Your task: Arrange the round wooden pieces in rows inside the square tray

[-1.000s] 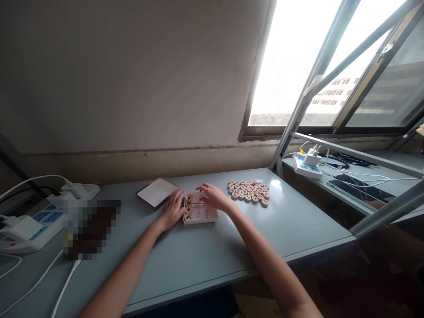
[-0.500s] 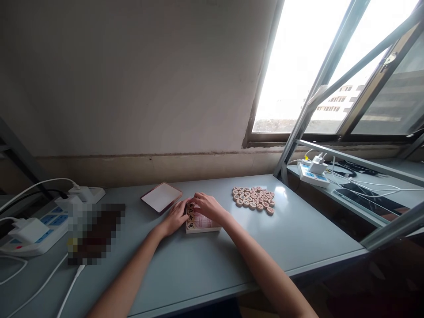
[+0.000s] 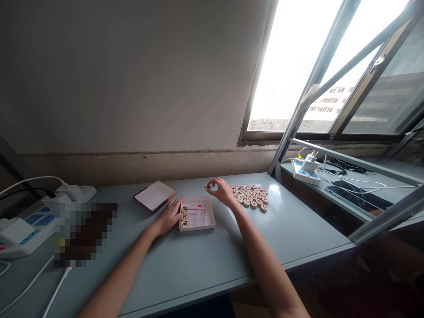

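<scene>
grey desk (image 3: 298, 234) beneath, right fingers (image 3: 213, 181) pinch a disc (image 3: 207, 187).

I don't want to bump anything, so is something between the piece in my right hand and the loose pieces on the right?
Only your right hand itself lies between the held piece and the loose pieces; nothing else visible stands there, though it hides part of that stretch.

Black Chinese characters mark three discs (image 3: 184, 216) just right of the fingers of the left hand (image 3: 168, 216); characters on clustered discs (image 3: 253, 204), right of the right hand (image 3: 221, 193) and its fingers, are too small to read.
</scene>
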### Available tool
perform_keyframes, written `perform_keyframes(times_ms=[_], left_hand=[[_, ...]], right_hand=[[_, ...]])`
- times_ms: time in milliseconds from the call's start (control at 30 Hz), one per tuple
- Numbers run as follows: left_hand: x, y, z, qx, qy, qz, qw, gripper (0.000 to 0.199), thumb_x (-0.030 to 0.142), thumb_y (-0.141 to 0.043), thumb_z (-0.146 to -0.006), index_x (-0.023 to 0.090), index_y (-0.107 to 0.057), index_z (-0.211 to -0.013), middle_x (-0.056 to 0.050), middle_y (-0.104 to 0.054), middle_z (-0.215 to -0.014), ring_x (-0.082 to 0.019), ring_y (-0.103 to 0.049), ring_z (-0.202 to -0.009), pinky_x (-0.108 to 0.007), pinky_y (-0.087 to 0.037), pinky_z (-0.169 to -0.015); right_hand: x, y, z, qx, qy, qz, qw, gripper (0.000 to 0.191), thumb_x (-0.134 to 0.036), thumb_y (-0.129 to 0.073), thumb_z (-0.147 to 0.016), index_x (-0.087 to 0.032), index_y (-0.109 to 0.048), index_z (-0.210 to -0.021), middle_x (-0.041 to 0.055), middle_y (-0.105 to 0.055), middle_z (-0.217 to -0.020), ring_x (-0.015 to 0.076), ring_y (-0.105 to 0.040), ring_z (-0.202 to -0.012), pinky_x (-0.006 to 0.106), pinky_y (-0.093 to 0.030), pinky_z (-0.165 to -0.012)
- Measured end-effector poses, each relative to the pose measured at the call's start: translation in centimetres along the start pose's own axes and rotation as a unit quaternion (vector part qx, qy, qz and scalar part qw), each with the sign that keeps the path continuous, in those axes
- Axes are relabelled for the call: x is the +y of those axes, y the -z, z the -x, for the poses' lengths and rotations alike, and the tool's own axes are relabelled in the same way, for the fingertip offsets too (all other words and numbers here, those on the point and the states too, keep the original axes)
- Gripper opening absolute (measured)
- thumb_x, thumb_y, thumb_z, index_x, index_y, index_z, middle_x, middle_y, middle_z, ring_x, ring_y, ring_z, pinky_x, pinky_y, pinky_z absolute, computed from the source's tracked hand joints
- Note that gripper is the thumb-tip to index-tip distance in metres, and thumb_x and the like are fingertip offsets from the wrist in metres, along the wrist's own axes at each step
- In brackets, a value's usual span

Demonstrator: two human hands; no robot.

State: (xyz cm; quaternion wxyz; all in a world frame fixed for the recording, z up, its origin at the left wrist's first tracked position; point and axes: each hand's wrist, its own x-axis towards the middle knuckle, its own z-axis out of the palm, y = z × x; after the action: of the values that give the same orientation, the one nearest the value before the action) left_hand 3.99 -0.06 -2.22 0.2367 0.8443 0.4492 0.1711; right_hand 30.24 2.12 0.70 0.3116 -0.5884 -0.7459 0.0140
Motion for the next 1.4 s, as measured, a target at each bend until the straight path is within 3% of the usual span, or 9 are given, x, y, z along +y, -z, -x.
perform_keyframes(times_ms=[200,467,533,633,733,833,1067,1233,1400], left_hand=[[0.2,-0.1,0.2,-0.001,-0.013,-0.037,0.999,0.068,0.039,-0.038,-0.085,0.013,-0.02,-0.146,-0.014,-0.03,-0.149,-0.028,-0.024,-0.137,-0.044,-0.022,-0.111],[0.4,-0.1,0.3,-0.012,-0.004,-0.063,0.998,0.073,0.049,-0.037,-0.087,0.013,-0.016,-0.147,-0.013,-0.025,-0.151,-0.029,-0.021,-0.138,-0.044,-0.022,-0.111],[0.2,-0.2,0.3,-0.004,-0.014,-0.063,0.998,0.072,0.05,-0.036,-0.088,0.015,-0.017,-0.147,-0.012,-0.027,-0.15,-0.029,-0.022,-0.138,-0.042,-0.022,-0.11],[-0.3,-0.5,0.2,0.001,-0.019,-0.062,0.998,0.073,0.053,-0.036,-0.088,0.015,-0.017,-0.147,-0.013,-0.027,-0.15,-0.028,-0.022,-0.138,-0.041,-0.021,-0.111],[-0.5,-0.7,0.1,0.008,-0.021,-0.062,0.998,0.076,0.058,-0.036,-0.087,0.016,-0.016,-0.147,-0.013,-0.025,-0.151,-0.028,-0.021,-0.139,-0.042,-0.021,-0.111],[-0.5,-0.8,0.1,0.014,-0.023,-0.063,0.998,0.076,0.061,-0.035,-0.087,0.018,-0.016,-0.147,-0.012,-0.026,-0.151,-0.027,-0.022,-0.139,-0.041,-0.022,-0.111],[0.0,-0.5,0.2,0.001,-0.025,-0.064,0.998,0.075,0.058,-0.036,-0.087,0.017,-0.016,-0.147,-0.012,-0.023,-0.152,-0.028,-0.019,-0.139,-0.043,-0.019,-0.112],[-0.1,-0.4,0.2,0.0,-0.019,-0.067,0.998,0.073,0.053,-0.037,-0.088,0.015,-0.016,-0.147,-0.014,-0.026,-0.15,-0.029,-0.022,-0.138,-0.044,-0.021,-0.111],[-0.1,-0.5,0.2,0.005,-0.022,-0.066,0.998,0.071,0.049,-0.038,-0.088,0.015,-0.017,-0.146,-0.014,-0.028,-0.149,-0.029,-0.024,-0.137,-0.043,-0.022,-0.11]], right_hand=[[3.6,1.0,0.7,-0.033,-0.114,0.216,0.969,0.016,-0.028,-0.052,-0.085,-0.02,-0.065,-0.092,0.0074,-0.063,-0.098,0.022,-0.051,-0.097,0.033,-0.033,-0.079],[2.8,1.7,0.7,-0.002,-0.13,0.225,0.966,0.022,-0.024,-0.047,-0.088,-0.019,-0.069,-0.091,0.0112,-0.063,-0.098,0.0238,-0.051,-0.096,0.034,-0.033,-0.078],[1.7,1.8,0.7,0.001,-0.098,0.168,0.981,0.021,-0.024,-0.048,-0.089,-0.021,-0.068,-0.094,0.0089,-0.063,-0.097,0.022,-0.052,-0.096,0.033,-0.035,-0.079],[-1.2,1.2,1.0,-0.054,0.038,0.052,0.996,0.02,-0.025,-0.052,-0.088,-0.024,-0.064,-0.104,0.005,-0.063,-0.099,0.0179,-0.053,-0.096,0.028,-0.039,-0.079],[-4.7,-0.5,1.8,-0.126,0.174,0.013,0.976,0.025,-0.024,-0.061,-0.084,-0.024,-0.061,-0.108,0.0045,-0.061,-0.106,0.0173,-0.053,-0.098,0.028,-0.04,-0.079],[-7.1,-2.3,2.7,-0.159,0.21,0.042,0.964,0.028,-0.025,-0.062,-0.083,-0.023,-0.059,-0.111,0.006,-0.061,-0.108,0.0186,-0.054,-0.096,0.03,-0.038,-0.077],[-6.7,-1.9,2.4,-0.108,0.169,0.051,0.978,0.025,-0.04,-0.061,-0.083,-0.022,-0.06,-0.101,0.0056,-0.061,-0.102,0.019,-0.05,-0.096,0.03,-0.033,-0.079],[-3.7,0.7,1.3,-0.046,0.05,0.085,0.994,0.025,-0.043,-0.053,-0.087,-0.023,-0.061,-0.1,0.0058,-0.06,-0.105,0.0209,-0.048,-0.101,0.032,-0.031,-0.081],[0.3,2.2,1.4,-0.039,-0.063,0.201,0.977,0.022,-0.036,-0.048,-0.088,-0.021,-0.063,-0.091,0.0089,-0.06,-0.1,0.0235,-0.045,-0.098,0.037,-0.028,-0.083]])
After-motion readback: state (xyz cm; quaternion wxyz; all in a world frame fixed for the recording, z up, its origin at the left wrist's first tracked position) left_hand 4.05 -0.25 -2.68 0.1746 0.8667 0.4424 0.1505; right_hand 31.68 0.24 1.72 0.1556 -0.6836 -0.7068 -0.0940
